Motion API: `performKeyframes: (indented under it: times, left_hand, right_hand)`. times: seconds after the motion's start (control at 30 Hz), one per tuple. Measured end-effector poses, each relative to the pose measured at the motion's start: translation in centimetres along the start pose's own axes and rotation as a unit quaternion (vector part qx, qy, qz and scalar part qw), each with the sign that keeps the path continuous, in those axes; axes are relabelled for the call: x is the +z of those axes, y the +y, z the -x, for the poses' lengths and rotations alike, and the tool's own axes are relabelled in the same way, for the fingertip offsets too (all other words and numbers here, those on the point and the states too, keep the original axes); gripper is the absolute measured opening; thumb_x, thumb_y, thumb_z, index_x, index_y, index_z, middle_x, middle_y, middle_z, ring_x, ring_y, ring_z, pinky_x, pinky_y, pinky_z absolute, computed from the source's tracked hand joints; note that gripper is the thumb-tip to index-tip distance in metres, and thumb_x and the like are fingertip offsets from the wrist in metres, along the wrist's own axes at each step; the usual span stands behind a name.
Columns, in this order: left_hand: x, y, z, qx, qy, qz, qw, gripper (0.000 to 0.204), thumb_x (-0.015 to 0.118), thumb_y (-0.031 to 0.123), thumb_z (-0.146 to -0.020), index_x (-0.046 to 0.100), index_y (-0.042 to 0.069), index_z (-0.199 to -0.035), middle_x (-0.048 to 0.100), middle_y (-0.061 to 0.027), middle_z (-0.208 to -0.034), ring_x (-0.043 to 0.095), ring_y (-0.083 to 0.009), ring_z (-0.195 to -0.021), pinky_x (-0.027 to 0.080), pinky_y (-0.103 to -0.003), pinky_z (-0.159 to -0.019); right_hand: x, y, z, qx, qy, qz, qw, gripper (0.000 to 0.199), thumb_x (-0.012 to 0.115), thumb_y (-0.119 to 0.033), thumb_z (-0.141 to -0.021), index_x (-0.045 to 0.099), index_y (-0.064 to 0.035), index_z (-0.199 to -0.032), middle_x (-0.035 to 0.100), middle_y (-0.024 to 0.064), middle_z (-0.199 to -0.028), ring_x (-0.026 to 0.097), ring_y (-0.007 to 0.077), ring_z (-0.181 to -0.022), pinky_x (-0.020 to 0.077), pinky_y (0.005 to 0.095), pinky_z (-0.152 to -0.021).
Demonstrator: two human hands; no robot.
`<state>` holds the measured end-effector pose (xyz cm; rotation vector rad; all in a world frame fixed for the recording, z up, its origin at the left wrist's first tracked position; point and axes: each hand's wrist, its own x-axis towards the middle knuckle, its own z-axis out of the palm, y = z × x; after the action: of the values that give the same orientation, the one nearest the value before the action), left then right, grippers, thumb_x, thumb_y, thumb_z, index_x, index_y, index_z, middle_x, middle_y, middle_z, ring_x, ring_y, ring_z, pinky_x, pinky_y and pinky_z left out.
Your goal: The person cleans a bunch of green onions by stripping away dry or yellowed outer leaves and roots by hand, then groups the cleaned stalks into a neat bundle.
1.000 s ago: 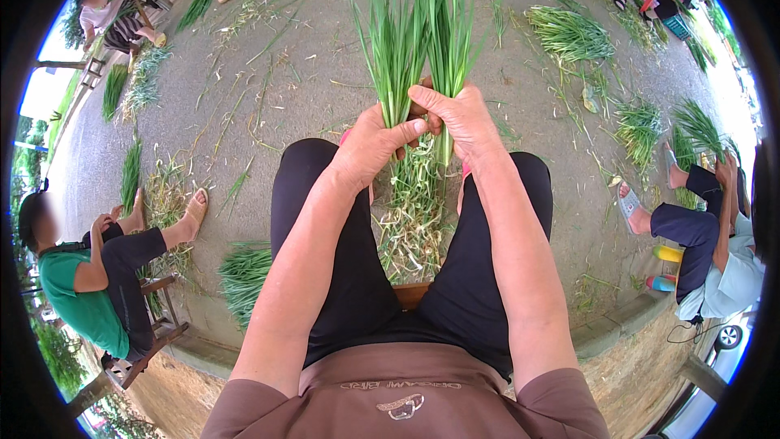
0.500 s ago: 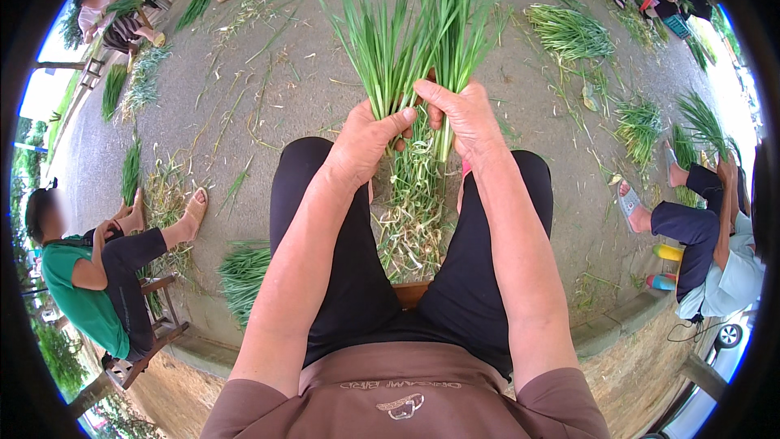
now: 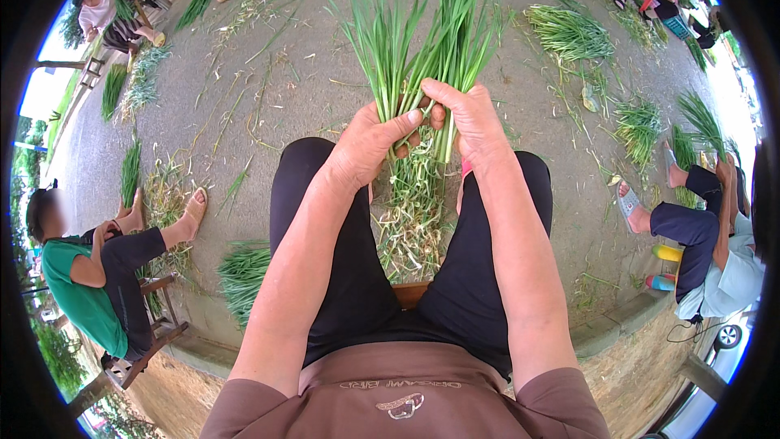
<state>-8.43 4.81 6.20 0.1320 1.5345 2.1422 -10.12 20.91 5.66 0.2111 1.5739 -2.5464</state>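
Side by side above my knees, my two hands each grip a bunch of long green chives, leaves fanning away from me. My left hand [image 3: 363,145] closes round the left bunch [image 3: 382,53], its thumb across the stalks. My right hand [image 3: 474,120] is wrapped round the right bunch [image 3: 461,28], whose pale stalk ends poke out below the fingers. Thumbs and fingertips of both hands nearly meet, with a few stalks crossing between them. The fingers under the bunches are partly hidden. Below, between my legs, lies a heap of pale, withered chive trimmings [image 3: 413,228].
On the ground by my left leg rests a bundle of chives [image 3: 245,278]. More chives [image 3: 570,32] lie ahead to the right. A person in green [image 3: 77,276] sits at the left; another in light blue [image 3: 727,264] sits at the right with chives.
Both hands have shifted slightly to the right with their bunches, the left a little more. The left bunch leans closer to the right one.
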Motion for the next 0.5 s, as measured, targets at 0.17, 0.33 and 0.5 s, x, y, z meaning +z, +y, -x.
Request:
performKeyframes:
  times: [0.17, 0.33, 0.5]
  left_hand:
    - [0.0, 0.3, 0.22, 0.015, -0.024, -0.027, 0.999, 0.024, 0.062, 0.028, -0.088, 0.057, 0.007, -0.099, 0.053, 0.0022, -0.079, 0.046, -0.0069, -0.064, 0.035, -0.02, -0.05]
    - [0.01, 0.31, 0.08, 0.023, -0.043, -0.048, 0.998, 0.028, 0.061, 0.031, -0.089, 0.055, 0.006, -0.1, 0.052, 0.0012, -0.078, 0.044, -0.0065, -0.06, 0.035, -0.02, -0.049]
    - [0.13, 0.18, 0.07, 0.024, -0.029, -0.062, 0.997, 0.024, 0.061, 0.025, -0.089, 0.056, 0.005, -0.102, 0.059, 0.0009, -0.085, 0.045, -0.0044, -0.057, 0.036, -0.019, -0.048]
  right_hand:
    - [0.32, -0.21, 0.11, 0.007, -0.011, 0.008, 1.0, 0.022, 0.076, -0.017, -0.075, 0.06, -0.0045, -0.083, 0.059, 0.0016, -0.067, 0.046, 0.0078, -0.046, 0.0356, 0.0236, -0.041]
    - [0.21, 0.0, -0.04, 0.012, -0.013, 0.022, 1.0, 0.022, 0.076, -0.015, -0.074, 0.06, -0.0047, -0.084, 0.058, 0.0013, -0.066, 0.044, 0.0078, -0.045, 0.0326, 0.0237, -0.04]
    - [0.4, -0.29, 0.2, 0.02, -0.029, 0.032, 0.999, 0.023, 0.076, -0.016, -0.074, 0.062, -0.0042, -0.086, 0.058, 0.001, -0.066, 0.045, 0.0073, -0.047, 0.0346, 0.023, -0.042]
